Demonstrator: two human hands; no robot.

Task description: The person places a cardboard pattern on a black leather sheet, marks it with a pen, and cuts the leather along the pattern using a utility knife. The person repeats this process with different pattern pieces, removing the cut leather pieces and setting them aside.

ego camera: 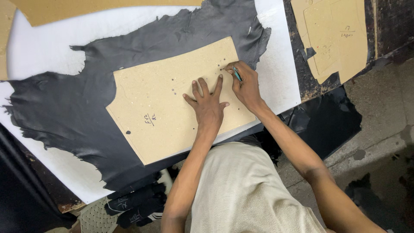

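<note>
A tan cardboard pattern piece (159, 103) lies flat on a large black leather hide (69, 112) spread over a white table top (39, 51). My left hand (208, 103) presses flat on the pattern with its fingers spread. Just to its right, my right hand (246, 84) grips a slim teal pen (237, 74), its tip touching the pattern near a row of small punched holes at the upper right edge.
More tan pattern pieces (332, 34) lie on a dark bench at the upper right, and another (86, 8) overhangs the table's far edge. Black leather scraps (138, 203) hang below the table's near edge. Grey concrete floor (379, 112) runs along the right.
</note>
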